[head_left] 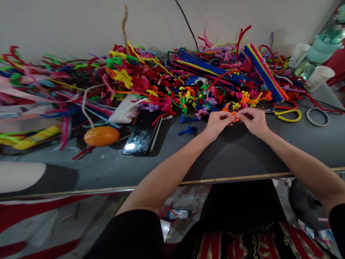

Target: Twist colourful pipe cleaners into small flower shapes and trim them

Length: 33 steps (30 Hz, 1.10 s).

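2 hands (235, 118) — grip pinching an orange piece (235, 116), perhaps pipe cleaner — over a grey table (107, 172) against a pale wall (81, 25).

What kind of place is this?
Probably a small craft workshop: pipe cleaners heaped along a grey worktop, yellow-handled scissors, and a roll of tape near the right hand.

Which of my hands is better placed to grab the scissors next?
Right, I'd say. The right hand is nearer the scissors, which lie just to its right, while the left hand is farther away. Both pinch the orange piece, so the left would likely need to hold it alone.
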{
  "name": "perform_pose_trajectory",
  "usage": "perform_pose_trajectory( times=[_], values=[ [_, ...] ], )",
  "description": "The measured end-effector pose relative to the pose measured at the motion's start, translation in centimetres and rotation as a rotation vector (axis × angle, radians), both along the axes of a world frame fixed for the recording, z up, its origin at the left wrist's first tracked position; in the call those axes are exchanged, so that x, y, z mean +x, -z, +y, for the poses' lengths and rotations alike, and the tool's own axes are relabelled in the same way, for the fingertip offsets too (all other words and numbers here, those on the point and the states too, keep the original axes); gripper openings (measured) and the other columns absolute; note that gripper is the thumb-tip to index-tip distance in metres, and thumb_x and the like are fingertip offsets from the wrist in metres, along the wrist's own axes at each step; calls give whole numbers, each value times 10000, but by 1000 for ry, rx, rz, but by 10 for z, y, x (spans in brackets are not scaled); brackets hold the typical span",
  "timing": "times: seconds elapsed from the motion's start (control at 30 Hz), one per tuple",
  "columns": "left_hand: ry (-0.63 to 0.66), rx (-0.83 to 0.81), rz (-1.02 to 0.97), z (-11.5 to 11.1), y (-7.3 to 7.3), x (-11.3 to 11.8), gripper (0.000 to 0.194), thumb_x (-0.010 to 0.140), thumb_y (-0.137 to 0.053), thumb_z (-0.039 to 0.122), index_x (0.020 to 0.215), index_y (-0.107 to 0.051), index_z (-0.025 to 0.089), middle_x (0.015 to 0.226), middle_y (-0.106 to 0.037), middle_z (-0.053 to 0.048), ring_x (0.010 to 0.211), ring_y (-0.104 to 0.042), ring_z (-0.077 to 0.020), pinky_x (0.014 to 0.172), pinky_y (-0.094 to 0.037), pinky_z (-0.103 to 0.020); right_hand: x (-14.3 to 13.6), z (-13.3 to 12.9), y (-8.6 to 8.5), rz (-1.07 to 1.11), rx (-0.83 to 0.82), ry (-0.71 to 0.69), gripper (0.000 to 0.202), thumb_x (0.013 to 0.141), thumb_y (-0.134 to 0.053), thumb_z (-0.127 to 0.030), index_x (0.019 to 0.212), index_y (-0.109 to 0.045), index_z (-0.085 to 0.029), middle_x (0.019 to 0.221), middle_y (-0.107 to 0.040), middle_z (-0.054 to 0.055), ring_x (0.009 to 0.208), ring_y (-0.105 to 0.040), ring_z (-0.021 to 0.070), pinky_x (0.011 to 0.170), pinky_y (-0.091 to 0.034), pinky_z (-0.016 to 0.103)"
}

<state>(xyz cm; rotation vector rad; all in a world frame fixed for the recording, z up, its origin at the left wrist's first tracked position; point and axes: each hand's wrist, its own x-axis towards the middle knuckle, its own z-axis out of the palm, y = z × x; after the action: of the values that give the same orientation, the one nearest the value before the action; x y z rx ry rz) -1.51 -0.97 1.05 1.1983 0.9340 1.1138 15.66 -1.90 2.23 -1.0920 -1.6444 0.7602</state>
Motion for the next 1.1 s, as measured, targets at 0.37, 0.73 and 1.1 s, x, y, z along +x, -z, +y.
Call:
perform_pose_trajectory(
  times=[0.37, 0.73, 1.1],
  values=[
    [-22, 47, -27, -1, 1, 1, 377, 616, -879, 481, 779, -783, 155, 704, -736, -34, 596, -601, -88, 622, -519, -242, 6, 13, 0, 253, -374, -174, 433, 667, -831, -568, 854, -802, -178, 681, -716, 26, 560, -621, 110, 363, -453, 191],
    [22, 50, 24, -5, -3, -1, 387, 556, -907, 489, 699, -775, 154, 668, -736, -43, 554, -603, -96, 573, -524, -244, 17, 20, -1, 239, -465, -272, 368, 529, -932, -449, 765, -820, -189, 734, -777, 42, 570, -670, 123, 400, -537, 195],
    [24, 104, 90, -4, 1, -3, 350, 571, -902, 473, 626, -756, 159, 560, -675, -24, 502, -564, -88, 513, -457, -219, 16, 12, -8, 177, -470, -257, 340, 543, -933, -361, 806, -824, -173, 707, -771, 40, 577, -690, 122, 471, -587, 205]
  ],
)
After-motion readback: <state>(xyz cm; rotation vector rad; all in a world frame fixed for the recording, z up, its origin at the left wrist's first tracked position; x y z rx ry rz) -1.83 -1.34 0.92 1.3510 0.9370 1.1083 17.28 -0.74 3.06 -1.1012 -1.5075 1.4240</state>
